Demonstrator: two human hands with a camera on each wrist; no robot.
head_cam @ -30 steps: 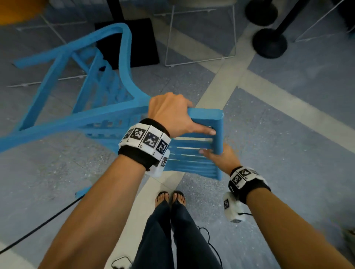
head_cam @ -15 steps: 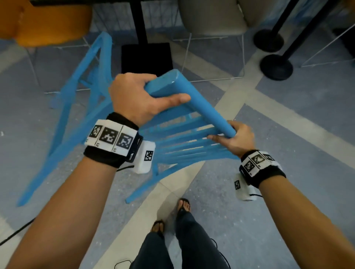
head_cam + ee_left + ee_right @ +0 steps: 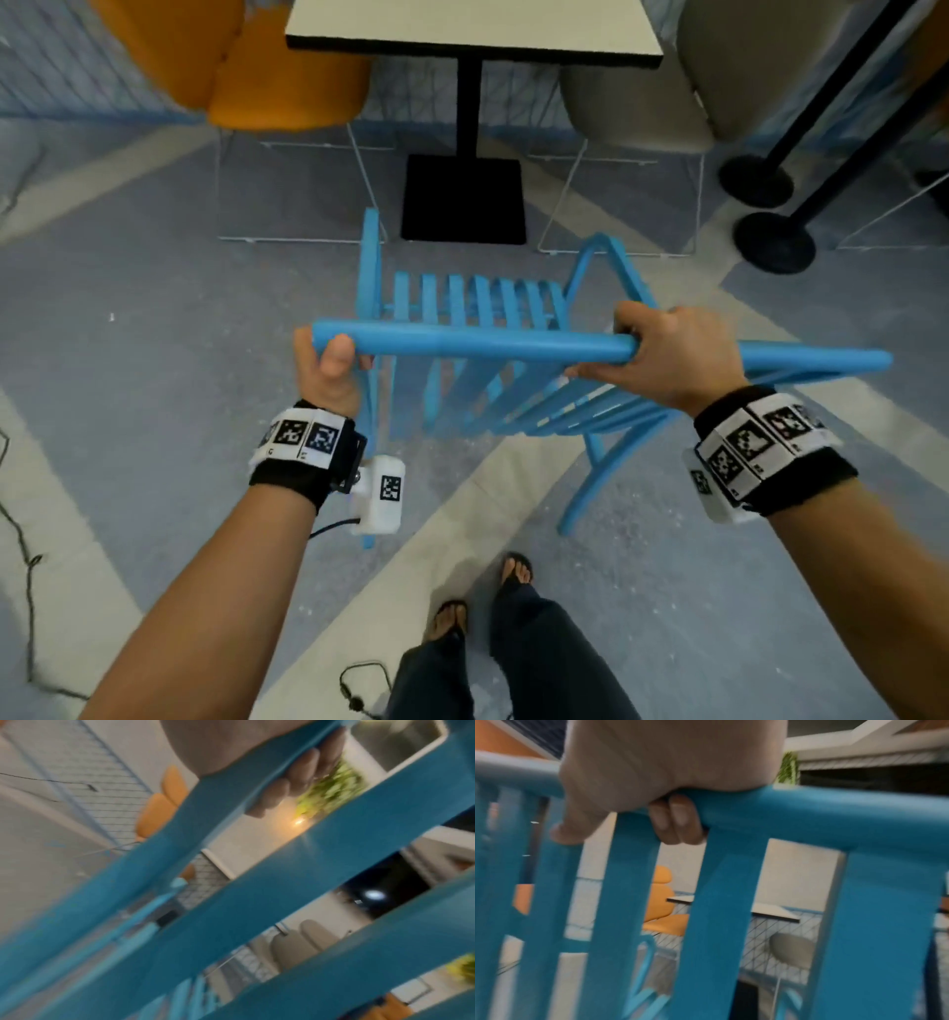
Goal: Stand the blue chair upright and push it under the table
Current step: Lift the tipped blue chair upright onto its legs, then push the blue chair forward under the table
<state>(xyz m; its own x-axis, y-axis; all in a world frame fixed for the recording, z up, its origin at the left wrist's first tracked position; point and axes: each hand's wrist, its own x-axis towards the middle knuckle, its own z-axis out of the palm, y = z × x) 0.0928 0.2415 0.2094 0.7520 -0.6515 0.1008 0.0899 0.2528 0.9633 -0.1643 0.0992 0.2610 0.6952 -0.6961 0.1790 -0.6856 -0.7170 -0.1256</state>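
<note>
You are holding the blue chair (image 3: 477,329) about upright on the grey speckled floor, its round top rail running left to right across your view and its slatted seat pointing away toward the table (image 3: 472,25) on the far side. Your left hand (image 3: 328,370) is curling round the rail's left end and your right hand (image 3: 662,354) is wrapping it further right, fingers (image 3: 675,819) clamped between smooth painted slats, so the push is looking straight ahead toward the black pedestal base (image 3: 462,198).

The blue chair (image 3: 477,349) looks like smooth, slightly glossy painted metal or plastic, the table (image 3: 472,23) at the top has a matt pale top, and the floor (image 3: 154,329) is speckled grey, matt.
</note>
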